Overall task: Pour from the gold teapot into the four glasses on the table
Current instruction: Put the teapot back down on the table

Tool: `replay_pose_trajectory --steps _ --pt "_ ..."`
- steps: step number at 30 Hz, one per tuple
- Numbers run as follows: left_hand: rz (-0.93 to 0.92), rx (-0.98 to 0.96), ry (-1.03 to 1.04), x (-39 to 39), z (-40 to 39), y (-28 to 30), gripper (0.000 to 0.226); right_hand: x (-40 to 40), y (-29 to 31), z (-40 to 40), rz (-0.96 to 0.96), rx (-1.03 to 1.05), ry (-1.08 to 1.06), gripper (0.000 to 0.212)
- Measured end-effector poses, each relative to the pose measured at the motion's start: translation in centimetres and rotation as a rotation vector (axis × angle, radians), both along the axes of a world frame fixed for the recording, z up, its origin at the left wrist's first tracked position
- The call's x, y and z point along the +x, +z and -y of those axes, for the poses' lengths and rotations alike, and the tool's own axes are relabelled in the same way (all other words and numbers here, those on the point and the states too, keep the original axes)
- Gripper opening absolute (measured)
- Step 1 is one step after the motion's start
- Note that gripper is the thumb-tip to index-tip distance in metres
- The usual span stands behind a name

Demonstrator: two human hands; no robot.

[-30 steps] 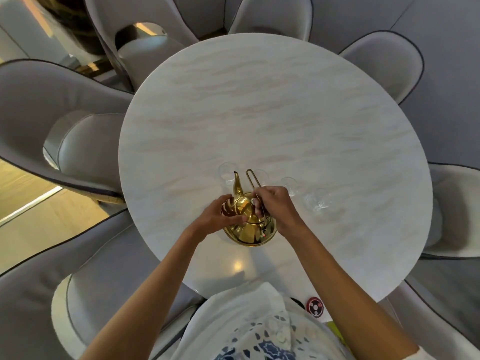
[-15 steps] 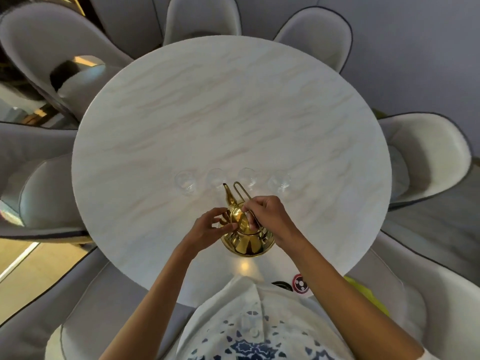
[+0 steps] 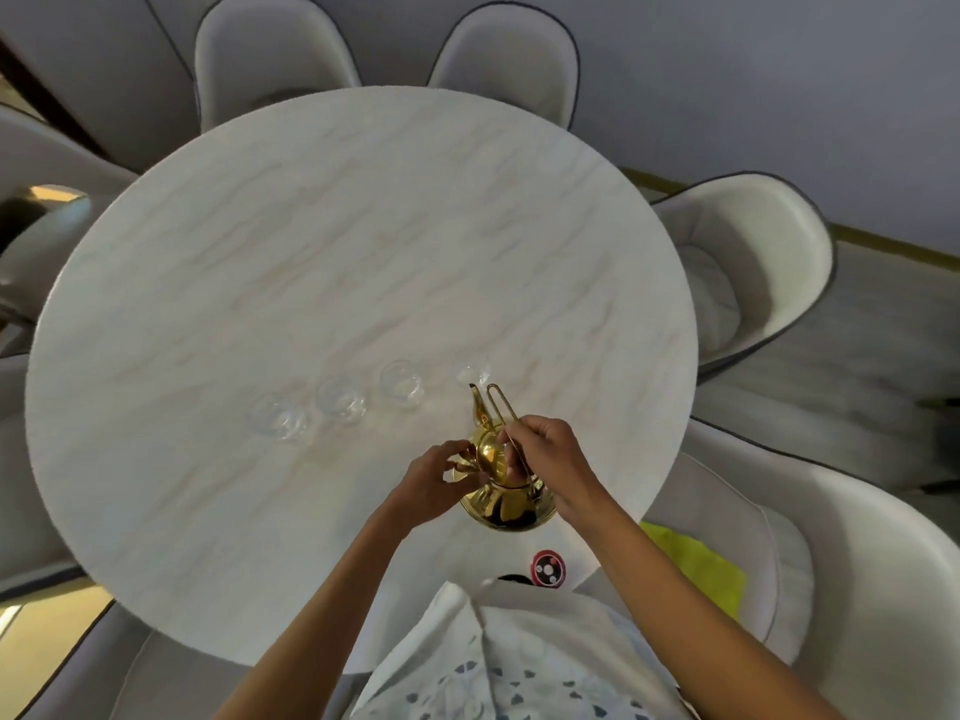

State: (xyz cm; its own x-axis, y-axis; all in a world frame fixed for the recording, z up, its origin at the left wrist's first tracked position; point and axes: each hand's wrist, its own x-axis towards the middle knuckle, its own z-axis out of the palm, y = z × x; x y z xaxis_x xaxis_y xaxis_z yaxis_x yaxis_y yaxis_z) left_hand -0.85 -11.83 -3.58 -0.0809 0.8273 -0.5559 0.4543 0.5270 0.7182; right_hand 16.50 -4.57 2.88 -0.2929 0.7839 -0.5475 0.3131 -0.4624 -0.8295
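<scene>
The gold teapot (image 3: 506, 504) is near the front of the round marble table (image 3: 363, 252). Its spout (image 3: 477, 405) points away from me toward the rightmost clear glass (image 3: 471, 375). My right hand (image 3: 550, 459) grips the thin wire handle (image 3: 501, 402) of the teapot. My left hand (image 3: 436, 480) pinches the teapot's lid at its left side. Three more clear glasses stand in a row to the left: one (image 3: 400, 383), another (image 3: 340, 400) and the leftmost (image 3: 275, 422). All look empty.
Grey upholstered chairs ring the table, among them one at the far side (image 3: 270, 54) and one at the right (image 3: 753, 262). A yellow-green cloth (image 3: 696, 569) lies on the seat at my right. A round red badge (image 3: 548, 568) sits on my chest.
The view has swung left, so the glasses and teapot now sit further right in frame. Both hands stay on the teapot, which seems to have shifted toward the rightmost glass.
</scene>
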Motion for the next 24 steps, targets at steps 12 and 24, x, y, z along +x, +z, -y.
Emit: replay_pose_trajectory --steps 12,24 --pt "0.017 -0.036 -0.016 6.6 -8.1 -0.9 0.054 4.9 -3.3 -6.3 -0.032 0.037 -0.115 0.032" --pt "0.023 -0.126 0.037 6.9 -14.7 -1.9 0.059 4.2 -4.0 -13.5 -0.04 0.04 -0.155 0.028"
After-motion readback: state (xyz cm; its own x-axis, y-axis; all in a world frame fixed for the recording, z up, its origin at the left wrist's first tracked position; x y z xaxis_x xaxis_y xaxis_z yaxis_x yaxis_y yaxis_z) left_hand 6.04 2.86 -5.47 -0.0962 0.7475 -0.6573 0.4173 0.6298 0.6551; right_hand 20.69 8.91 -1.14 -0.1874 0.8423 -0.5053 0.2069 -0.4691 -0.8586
